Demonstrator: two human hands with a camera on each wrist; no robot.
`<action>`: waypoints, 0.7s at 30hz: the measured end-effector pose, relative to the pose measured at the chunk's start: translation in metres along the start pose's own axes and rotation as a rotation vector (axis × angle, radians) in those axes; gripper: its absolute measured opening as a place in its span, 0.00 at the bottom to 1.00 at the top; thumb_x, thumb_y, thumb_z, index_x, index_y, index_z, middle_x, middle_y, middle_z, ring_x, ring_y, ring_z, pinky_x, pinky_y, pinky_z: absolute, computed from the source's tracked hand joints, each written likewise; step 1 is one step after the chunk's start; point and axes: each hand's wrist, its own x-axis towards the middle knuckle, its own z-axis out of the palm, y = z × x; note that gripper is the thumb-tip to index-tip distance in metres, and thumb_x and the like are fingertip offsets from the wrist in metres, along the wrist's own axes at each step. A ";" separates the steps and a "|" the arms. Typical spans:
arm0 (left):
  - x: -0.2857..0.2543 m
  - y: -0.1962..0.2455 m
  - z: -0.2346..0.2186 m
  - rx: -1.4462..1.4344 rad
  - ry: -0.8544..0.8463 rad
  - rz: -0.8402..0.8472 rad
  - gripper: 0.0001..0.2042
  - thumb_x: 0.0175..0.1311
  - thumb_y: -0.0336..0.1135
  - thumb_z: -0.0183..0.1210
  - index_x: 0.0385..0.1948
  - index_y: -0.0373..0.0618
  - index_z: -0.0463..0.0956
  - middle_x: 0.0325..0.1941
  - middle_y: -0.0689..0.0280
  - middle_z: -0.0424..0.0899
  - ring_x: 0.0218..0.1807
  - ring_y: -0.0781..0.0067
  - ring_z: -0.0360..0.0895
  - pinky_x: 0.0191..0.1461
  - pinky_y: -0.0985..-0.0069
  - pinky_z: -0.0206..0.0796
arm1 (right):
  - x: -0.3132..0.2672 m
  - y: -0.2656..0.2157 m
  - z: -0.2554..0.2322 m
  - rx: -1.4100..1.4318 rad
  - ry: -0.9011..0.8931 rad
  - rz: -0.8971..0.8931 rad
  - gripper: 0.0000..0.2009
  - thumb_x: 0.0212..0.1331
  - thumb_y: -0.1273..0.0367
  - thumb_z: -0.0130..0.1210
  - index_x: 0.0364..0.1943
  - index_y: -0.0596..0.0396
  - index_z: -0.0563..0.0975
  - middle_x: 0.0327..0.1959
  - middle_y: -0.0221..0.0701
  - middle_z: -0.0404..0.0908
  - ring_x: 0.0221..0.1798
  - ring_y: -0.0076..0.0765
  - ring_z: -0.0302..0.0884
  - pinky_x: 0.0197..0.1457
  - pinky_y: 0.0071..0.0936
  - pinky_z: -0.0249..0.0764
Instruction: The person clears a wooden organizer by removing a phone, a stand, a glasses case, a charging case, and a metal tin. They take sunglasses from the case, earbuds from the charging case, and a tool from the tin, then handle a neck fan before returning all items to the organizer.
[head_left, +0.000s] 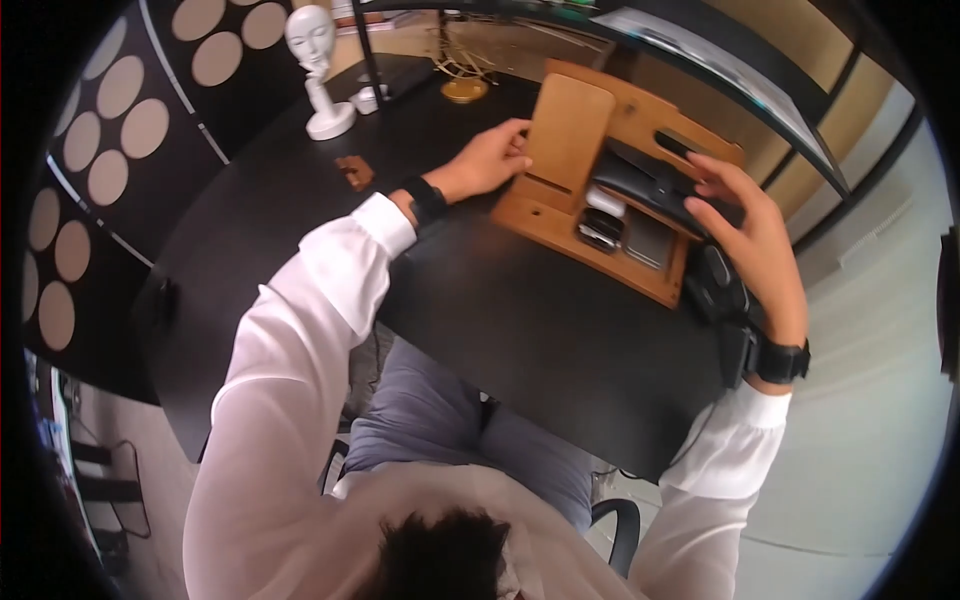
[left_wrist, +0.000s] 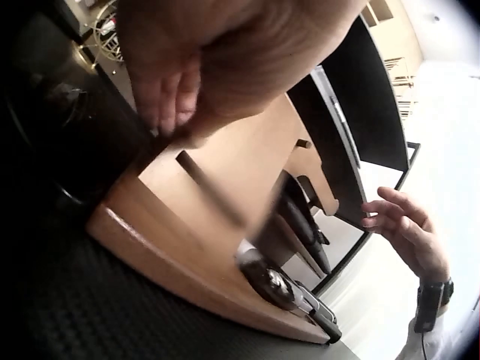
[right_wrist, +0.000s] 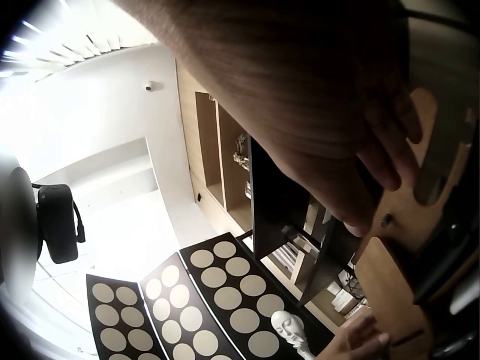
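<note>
A wooden desk organizer point(head_left: 560, 130) with a tall upright panel stands on the black desk. My left hand point(head_left: 490, 160) grips the panel's left edge; in the left wrist view its fingers point(left_wrist: 169, 101) bend in at that edge. A black case point(head_left: 650, 185) lies across the organizer's upper holder. Below it sit a watch point(head_left: 600, 230), a small white item point(head_left: 607, 200) and a flat grey item point(head_left: 648, 243). My right hand point(head_left: 750, 225) hovers by the organizer's right side, near the black case, its fingers loosely bent and holding nothing.
A white face figurine point(head_left: 312, 60) and a gold wire ornament point(head_left: 464, 75) stand at the back. A small brown piece point(head_left: 354, 172) lies left on the desk point(head_left: 480, 310). Behind the organizer is a monitor point(head_left: 720, 75). A dark object point(head_left: 715, 285) sits under my right hand.
</note>
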 end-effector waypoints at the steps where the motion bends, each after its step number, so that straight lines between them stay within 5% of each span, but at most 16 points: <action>1: -0.010 -0.002 -0.009 0.061 0.048 0.043 0.25 0.65 0.26 0.64 0.64 0.37 0.69 0.53 0.56 0.82 0.56 0.64 0.82 0.60 0.69 0.74 | -0.001 -0.002 -0.001 0.000 0.002 0.015 0.22 0.63 0.67 0.64 0.63 0.51 0.78 0.57 0.36 0.84 0.55 0.35 0.82 0.58 0.31 0.75; 4: -0.038 -0.014 -0.041 0.260 0.125 0.164 0.26 0.62 0.24 0.63 0.64 0.41 0.73 0.55 0.52 0.81 0.57 0.55 0.81 0.62 0.64 0.73 | -0.002 -0.003 -0.004 -0.010 0.004 0.077 0.23 0.63 0.67 0.65 0.63 0.51 0.78 0.57 0.34 0.84 0.56 0.34 0.81 0.58 0.30 0.74; 6: -0.059 -0.006 -0.098 0.626 -0.051 0.005 0.29 0.64 0.27 0.65 0.68 0.39 0.68 0.62 0.55 0.76 0.66 0.57 0.75 0.68 0.64 0.71 | -0.002 -0.001 -0.004 -0.012 0.008 0.081 0.23 0.63 0.67 0.65 0.63 0.51 0.78 0.58 0.34 0.84 0.56 0.34 0.81 0.57 0.30 0.74; 8: -0.082 -0.035 -0.156 0.807 -0.160 -0.003 0.33 0.60 0.32 0.69 0.69 0.41 0.68 0.59 0.60 0.80 0.72 0.55 0.68 0.75 0.61 0.60 | -0.001 -0.001 -0.003 -0.010 0.009 0.065 0.23 0.63 0.67 0.65 0.63 0.51 0.78 0.57 0.34 0.84 0.56 0.34 0.81 0.58 0.31 0.74; 10: -0.101 -0.028 -0.189 0.740 -0.380 -0.315 0.36 0.57 0.37 0.73 0.69 0.43 0.69 0.53 0.65 0.83 0.74 0.54 0.64 0.80 0.61 0.48 | 0.000 -0.002 -0.002 -0.002 0.013 0.039 0.23 0.63 0.67 0.64 0.63 0.52 0.78 0.57 0.35 0.84 0.55 0.35 0.81 0.59 0.32 0.75; 14: -0.129 -0.085 -0.201 0.477 -0.322 -0.234 0.31 0.60 0.42 0.73 0.64 0.41 0.73 0.53 0.69 0.84 0.65 0.65 0.69 0.75 0.64 0.52 | -0.002 -0.005 -0.002 0.018 0.006 0.025 0.22 0.63 0.67 0.64 0.62 0.53 0.78 0.56 0.37 0.84 0.53 0.37 0.82 0.59 0.33 0.76; 16: -0.137 -0.101 -0.195 0.313 -0.156 -0.273 0.28 0.62 0.44 0.72 0.61 0.42 0.75 0.54 0.69 0.83 0.61 0.67 0.69 0.70 0.65 0.58 | -0.003 -0.006 -0.003 0.009 0.003 0.040 0.22 0.63 0.68 0.64 0.61 0.54 0.79 0.56 0.37 0.84 0.53 0.38 0.82 0.60 0.33 0.76; 20: -0.147 -0.093 -0.186 0.692 -0.054 -0.170 0.25 0.65 0.46 0.69 0.61 0.47 0.77 0.58 0.67 0.84 0.59 0.63 0.70 0.68 0.64 0.62 | -0.006 0.000 -0.004 -0.008 -0.005 0.015 0.21 0.64 0.67 0.63 0.61 0.53 0.78 0.55 0.38 0.84 0.54 0.40 0.82 0.58 0.34 0.78; 21: -0.147 -0.077 -0.182 0.648 -0.054 -0.278 0.23 0.66 0.46 0.68 0.60 0.48 0.78 0.59 0.68 0.84 0.57 0.64 0.71 0.68 0.65 0.62 | -0.006 0.002 -0.003 -0.013 0.008 0.013 0.21 0.65 0.66 0.63 0.61 0.53 0.78 0.56 0.38 0.84 0.54 0.41 0.83 0.57 0.36 0.78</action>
